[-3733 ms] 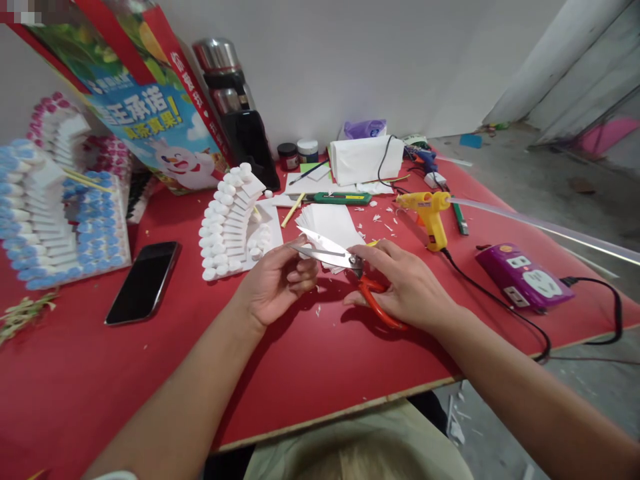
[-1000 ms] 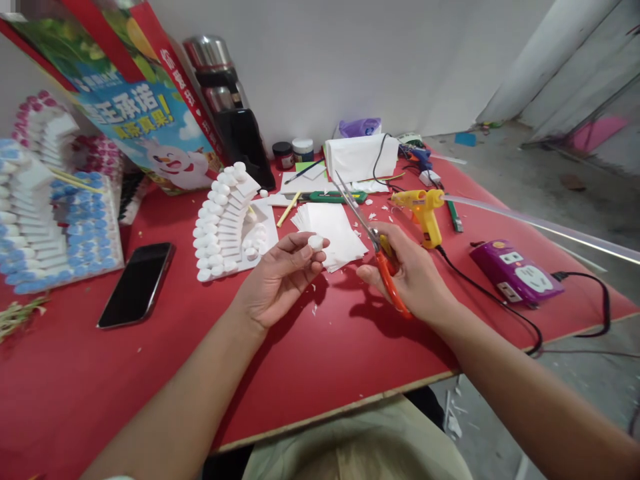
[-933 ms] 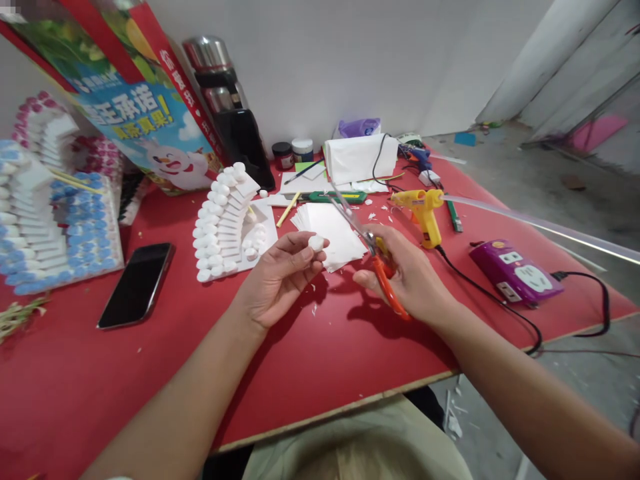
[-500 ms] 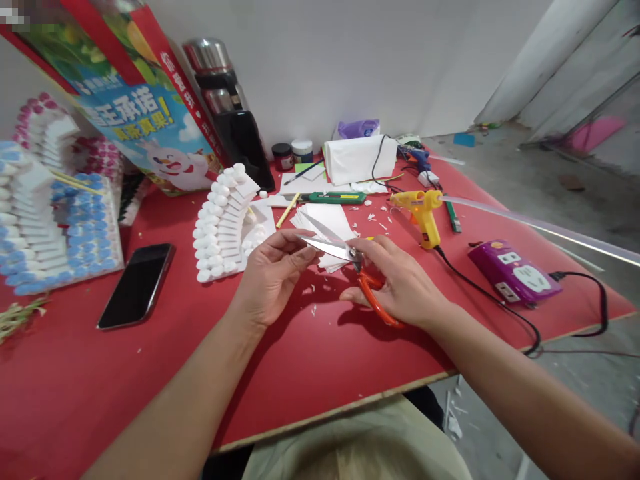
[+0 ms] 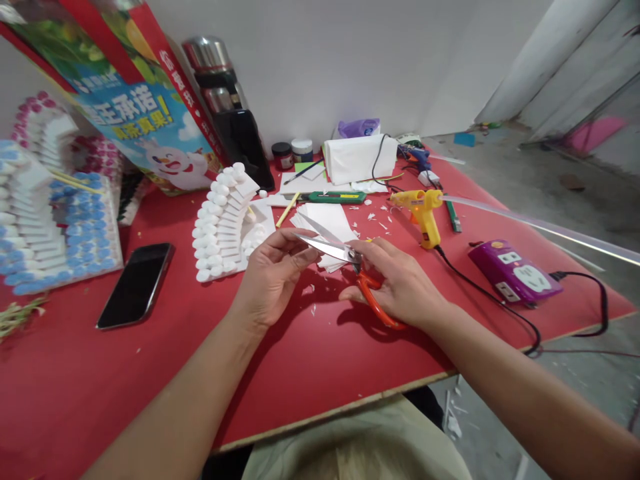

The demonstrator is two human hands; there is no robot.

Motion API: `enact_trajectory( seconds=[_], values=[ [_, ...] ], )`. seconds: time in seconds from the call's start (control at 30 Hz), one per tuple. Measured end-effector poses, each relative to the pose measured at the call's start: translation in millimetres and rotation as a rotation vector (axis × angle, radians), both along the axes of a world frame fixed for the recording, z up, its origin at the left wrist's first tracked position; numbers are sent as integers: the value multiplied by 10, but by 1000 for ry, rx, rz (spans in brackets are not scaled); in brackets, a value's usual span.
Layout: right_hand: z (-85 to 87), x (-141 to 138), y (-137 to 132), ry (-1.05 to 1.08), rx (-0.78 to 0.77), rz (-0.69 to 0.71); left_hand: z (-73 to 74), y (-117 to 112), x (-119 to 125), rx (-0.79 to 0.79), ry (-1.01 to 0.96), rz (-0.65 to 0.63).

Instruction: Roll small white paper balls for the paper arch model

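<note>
My left hand [image 5: 273,273] is closed in a pinch on a small white foam piece, now hidden behind its fingertips. My right hand [image 5: 400,283] grips orange-handled scissors [image 5: 350,263]; the blades are parted and point left, their tips at the left fingertips. Both hands hover over the red table [image 5: 310,360], just in front of a stack of white foam sheets [image 5: 327,227]. Left of them stands a white foam staircase model [image 5: 227,223] edged with round foam beads. White trimmings lie scattered under the hands.
A black phone [image 5: 135,283] lies at the left, beside blue [image 5: 45,227] and pink foam models. A yellow glue gun [image 5: 423,210], purple power strip [image 5: 515,273], green utility knife [image 5: 335,197], steel flask [image 5: 225,107], printed carton [image 5: 125,100] and tissue pack [image 5: 357,159] ring the work area.
A second ago the left hand held the foam piece up in view and the scissors pointed away. Now the scissors have swung left, blades parted at the pinched piece.
</note>
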State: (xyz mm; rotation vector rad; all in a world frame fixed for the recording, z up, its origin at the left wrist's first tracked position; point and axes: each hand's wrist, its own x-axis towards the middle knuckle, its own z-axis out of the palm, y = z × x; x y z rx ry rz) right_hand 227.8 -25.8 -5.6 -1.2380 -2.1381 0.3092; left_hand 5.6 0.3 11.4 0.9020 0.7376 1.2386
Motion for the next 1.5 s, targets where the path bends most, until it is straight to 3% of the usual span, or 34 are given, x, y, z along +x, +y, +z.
enact_trajectory(
  seconds=[0.63, 0.9, 1.27, 1.5],
  values=[
    [-15, 5, -4, 47, 40, 18, -72, 23, -13, -17, -23, 13],
    [-36, 15, -12, 65, 6, 1, -15, 35, -12, -88, -52, 18],
    [37, 74, 65, 1, -101, -411, 18, 38, -69, -133, -86, -72],
    [10, 145, 117, -115, -167, -532, 17, 23, -80, -128, -42, -64]
  ],
)
